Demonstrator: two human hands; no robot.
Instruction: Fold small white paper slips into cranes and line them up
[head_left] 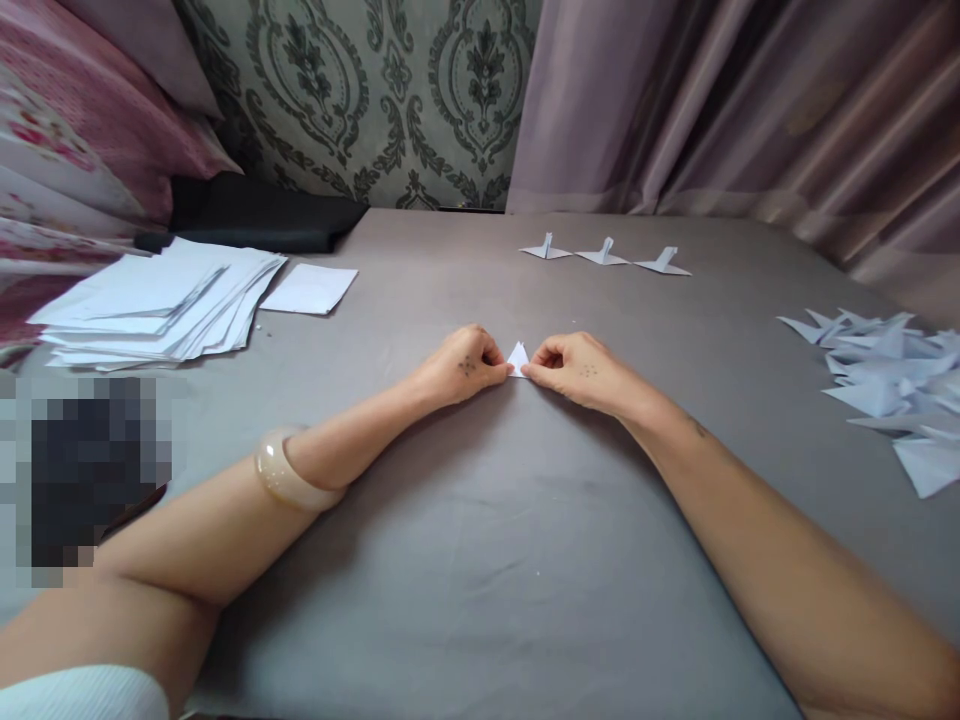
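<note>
In the middle of the grey cloth surface, a small folded white paper stands out as a pointed triangle between my hands. My left hand pinches its left lower corner between thumb and fingers. At the opposite corner, my right hand pinches the paper in the same way. Both hands rest low, close to the cloth. The fingertips cover the paper's outer corners, so its full shape is hidden.
Three folded paper birds line up at the back. Many more folded papers lie heaped at the right. White sheets are stacked at the left beside a smaller paper stack. A black folded item lies behind; curtains hang at the back.
</note>
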